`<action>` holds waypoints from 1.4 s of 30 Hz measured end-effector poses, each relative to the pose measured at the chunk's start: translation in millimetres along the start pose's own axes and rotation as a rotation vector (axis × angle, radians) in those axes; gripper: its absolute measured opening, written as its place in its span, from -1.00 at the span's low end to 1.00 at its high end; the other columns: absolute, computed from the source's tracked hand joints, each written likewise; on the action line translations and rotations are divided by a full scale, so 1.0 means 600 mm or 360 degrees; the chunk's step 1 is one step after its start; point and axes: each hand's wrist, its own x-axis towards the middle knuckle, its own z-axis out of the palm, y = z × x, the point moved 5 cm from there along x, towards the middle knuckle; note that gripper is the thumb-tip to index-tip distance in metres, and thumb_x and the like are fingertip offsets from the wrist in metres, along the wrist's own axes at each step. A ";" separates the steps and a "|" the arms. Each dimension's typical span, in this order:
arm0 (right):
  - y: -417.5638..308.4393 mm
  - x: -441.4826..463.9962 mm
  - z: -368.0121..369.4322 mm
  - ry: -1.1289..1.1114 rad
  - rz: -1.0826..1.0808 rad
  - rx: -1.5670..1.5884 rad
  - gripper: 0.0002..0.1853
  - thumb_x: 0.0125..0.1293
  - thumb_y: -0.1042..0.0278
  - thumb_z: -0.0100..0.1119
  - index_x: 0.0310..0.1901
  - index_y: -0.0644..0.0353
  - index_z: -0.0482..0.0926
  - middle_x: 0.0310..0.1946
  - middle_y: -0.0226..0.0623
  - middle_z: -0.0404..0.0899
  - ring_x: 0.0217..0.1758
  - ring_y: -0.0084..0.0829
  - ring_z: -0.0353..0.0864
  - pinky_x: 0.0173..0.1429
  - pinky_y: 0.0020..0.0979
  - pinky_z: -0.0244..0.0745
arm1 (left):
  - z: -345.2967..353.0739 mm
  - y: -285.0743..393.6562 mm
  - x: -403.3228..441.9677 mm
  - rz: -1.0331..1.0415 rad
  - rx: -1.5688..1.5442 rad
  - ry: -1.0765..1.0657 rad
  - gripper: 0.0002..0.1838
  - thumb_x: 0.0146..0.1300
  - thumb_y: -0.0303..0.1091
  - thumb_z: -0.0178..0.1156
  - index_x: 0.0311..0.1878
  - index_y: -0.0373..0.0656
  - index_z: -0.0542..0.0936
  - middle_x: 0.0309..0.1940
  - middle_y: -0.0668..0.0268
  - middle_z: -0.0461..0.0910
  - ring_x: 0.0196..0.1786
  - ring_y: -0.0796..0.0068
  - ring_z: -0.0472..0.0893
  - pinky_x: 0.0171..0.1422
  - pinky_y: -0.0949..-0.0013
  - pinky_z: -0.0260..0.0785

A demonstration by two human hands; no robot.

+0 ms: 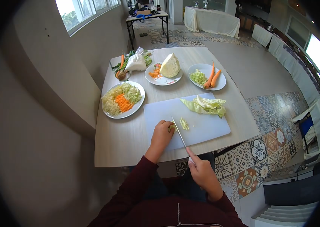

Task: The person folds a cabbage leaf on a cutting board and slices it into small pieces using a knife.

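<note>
My right hand (pixel 202 172) is closed round the handle of a knife (pixel 180 135), whose blade slants up and left over the white cutting board (pixel 156 109). Curled at the blade's left side, my left hand (pixel 162 135) presses a small piece of cabbage (pixel 172 128) onto the board; the fingers partly hide it. Right of the blade lies a little heap of cut cabbage strips (pixel 183 123). A larger piece of cabbage leaves (pixel 204 105) rests at the board's far right.
Left of the board stands a plate (pixel 142 99) of shredded vegetables. Behind are a plate (pixel 178 80) with a cabbage wedge (pixel 170 66) and carrot shreds, and a plate (pixel 223 84) with carrots (pixel 213 77) and shredded cabbage. A white plastic bag (pixel 136 62) lies at the back left, near the wall.
</note>
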 end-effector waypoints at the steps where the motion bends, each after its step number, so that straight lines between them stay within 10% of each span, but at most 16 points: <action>1: 0.001 0.000 0.000 -0.0012 0.0010 -0.0025 -0.48 0.40 0.42 0.04 0.40 0.15 0.38 -0.56 0.14 0.46 -0.52 -0.03 0.49 -0.32 -0.19 0.42 | -0.001 0.001 0.000 0.0003 0.0004 0.0004 -0.80 0.14 -0.48 0.34 -0.16 -0.32 0.70 -0.26 0.00 0.62 -0.22 -0.03 0.64 -0.06 0.12 0.54; 3: 0.002 0.001 0.000 -0.0038 0.0028 -0.0076 -0.49 0.40 0.40 0.04 0.38 0.18 0.38 -0.50 0.21 0.55 -0.37 0.19 0.61 -0.27 0.02 0.45 | -0.001 0.000 0.000 0.0000 -0.0001 0.0012 -0.80 0.14 -0.48 0.33 -0.16 -0.32 0.70 -0.26 0.01 0.62 -0.22 -0.04 0.64 -0.06 0.12 0.53; 42: 0.022 0.054 0.028 -0.0041 0.0017 -0.0238 -0.47 0.41 0.44 -0.03 0.42 0.20 0.33 -0.52 0.25 0.50 -0.41 0.23 0.56 -0.27 0.01 0.43 | 0.005 0.002 -0.018 -0.0007 -0.0014 0.0128 -0.79 0.19 -0.43 0.33 -0.12 -0.28 0.69 -0.24 0.06 0.62 -0.21 0.01 0.64 -0.08 0.14 0.51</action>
